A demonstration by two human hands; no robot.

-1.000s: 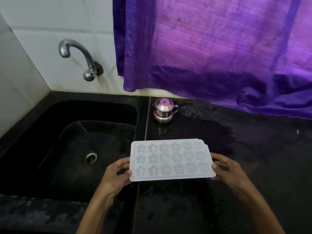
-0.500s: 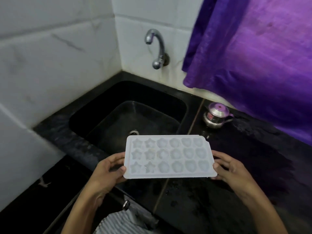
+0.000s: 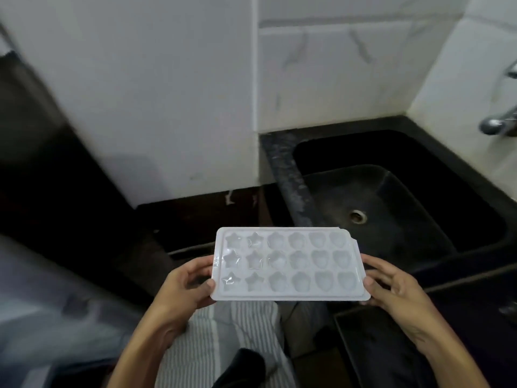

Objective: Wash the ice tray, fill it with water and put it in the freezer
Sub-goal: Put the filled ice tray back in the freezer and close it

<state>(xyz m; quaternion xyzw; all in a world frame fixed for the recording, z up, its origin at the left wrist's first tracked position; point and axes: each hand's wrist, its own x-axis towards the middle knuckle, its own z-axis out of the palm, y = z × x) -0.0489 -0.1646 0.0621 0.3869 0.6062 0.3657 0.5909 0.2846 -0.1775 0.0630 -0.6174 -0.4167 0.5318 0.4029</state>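
Observation:
A white ice tray [image 3: 288, 263] with star and rounded moulds lies level in front of me, held by its two short ends. My left hand [image 3: 187, 287] grips its left end, thumb on the rim and fingers under it. My right hand [image 3: 391, 287] grips its right end the same way. The tray hangs over my striped clothing, left of the black sink [image 3: 391, 197]. The moulds look glossy; I cannot tell how much water they hold.
The black sink with its drain [image 3: 357, 216] lies to the right, with a chrome tap [image 3: 500, 121] at the right edge. White tiled walls [image 3: 167, 93] stand ahead, and a wall corner juts out at the sink's left. The floor below is dark.
The view has swung left, so the sink and tap moved to the right and the purple curtain and steel pot left the frame. Both hands still hold the tray level.

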